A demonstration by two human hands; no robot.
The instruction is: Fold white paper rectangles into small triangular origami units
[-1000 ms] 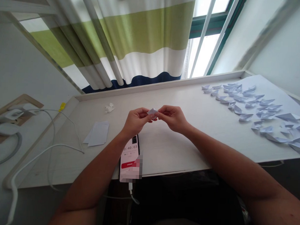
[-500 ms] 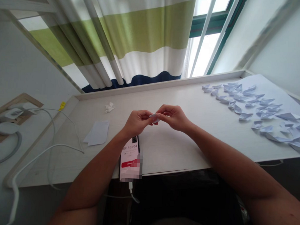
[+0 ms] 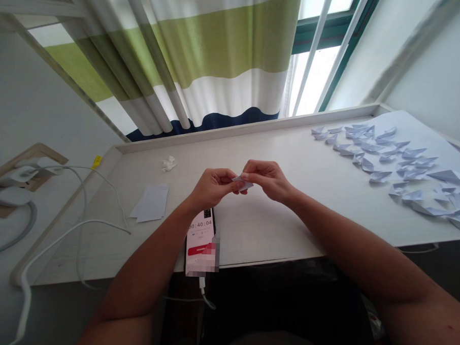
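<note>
Above the middle of the white desk, a small folded piece of white paper is pinched between both hands. My left hand is closed on its left side, thumb on top and fingers beneath. My right hand grips the upper right part between thumb and fingertips. Much of the paper is hidden by the fingers, so its exact folded shape cannot be made out. Over to the right lie several folded paper boats, spread partly on a large white sheet.
A phone with a timer lies at the desk's front edge, below my left wrist, with a charging cable plugged in. Flat paper sheets and a crumpled tissue lie left. White cables run from wall plugs.
The folded paper now shows more of its surface between the hands, as the right fingers have shifted on it. The whole view has moved slightly.
</note>
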